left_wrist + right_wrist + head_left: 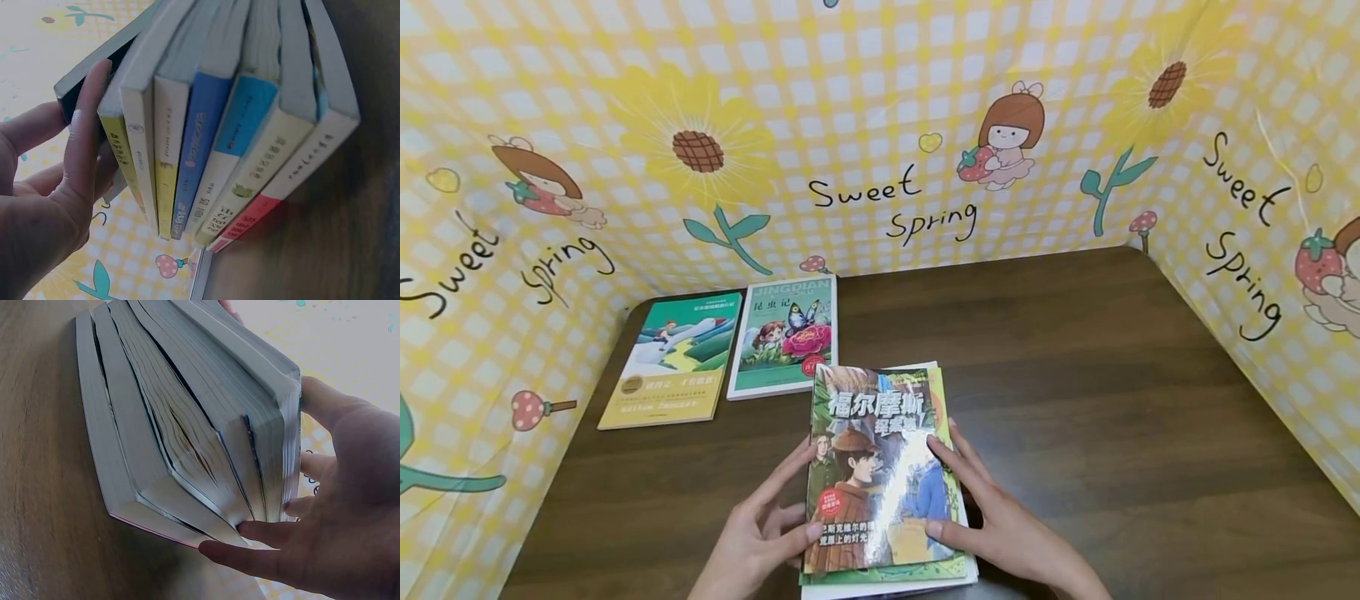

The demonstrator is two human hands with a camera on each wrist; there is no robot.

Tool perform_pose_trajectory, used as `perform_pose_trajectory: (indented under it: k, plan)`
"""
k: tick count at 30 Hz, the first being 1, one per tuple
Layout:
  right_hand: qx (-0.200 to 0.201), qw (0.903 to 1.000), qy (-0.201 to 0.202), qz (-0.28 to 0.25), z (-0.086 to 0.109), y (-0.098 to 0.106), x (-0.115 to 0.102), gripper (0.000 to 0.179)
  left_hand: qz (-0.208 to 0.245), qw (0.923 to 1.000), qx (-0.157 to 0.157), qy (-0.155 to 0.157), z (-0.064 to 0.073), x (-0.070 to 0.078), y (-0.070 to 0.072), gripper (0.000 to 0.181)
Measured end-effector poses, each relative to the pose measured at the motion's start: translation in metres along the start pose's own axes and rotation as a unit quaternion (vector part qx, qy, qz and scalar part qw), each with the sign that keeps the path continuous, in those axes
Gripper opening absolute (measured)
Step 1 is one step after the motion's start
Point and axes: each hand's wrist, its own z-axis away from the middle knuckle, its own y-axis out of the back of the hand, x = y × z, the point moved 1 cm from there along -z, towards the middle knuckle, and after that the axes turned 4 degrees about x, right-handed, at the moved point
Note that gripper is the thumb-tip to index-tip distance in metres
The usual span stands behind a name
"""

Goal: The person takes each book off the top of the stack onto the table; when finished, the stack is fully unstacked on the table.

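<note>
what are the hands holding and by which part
The left hand holds the top book by its left edge; the right hand rests on its right side, not clearly gripping.

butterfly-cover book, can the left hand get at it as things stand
Probably yes, once the left hand releases the Sherlock Holmes book: bare tabletop lies between that hand and the butterfly-cover book.
</note>
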Motion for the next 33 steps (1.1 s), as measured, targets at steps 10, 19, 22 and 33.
perform_pose_trajectory:
  k: [10,19,22,33]
  plan:
    - [-0.003,1.0000,0.002,-0.002,0.000,0.000,0.001,0.076,-0.127,0.9898,0.048,-0.041,-0.004,0.000,-0.003,0.069]
    - [-0.002,1.0000,0.004,-0.002,0.000,0.001,0.001,0.076,-0.117,0.9918,-0.013,-0.051,-0.006,0.002,0.005,0.068]
    - [0.000,1.0000,0.005,-0.001,0.000,0.001,0.001,0.076,-0.124,0.9900,-0.025,-0.062,-0.008,0.003,0.006,0.065]
    - [-0.003,0.9997,0.025,0.000,0.001,0.002,0.005,0.078,-0.154,0.9856,0.016,-0.067,-0.006,0.012,0.007,0.065]
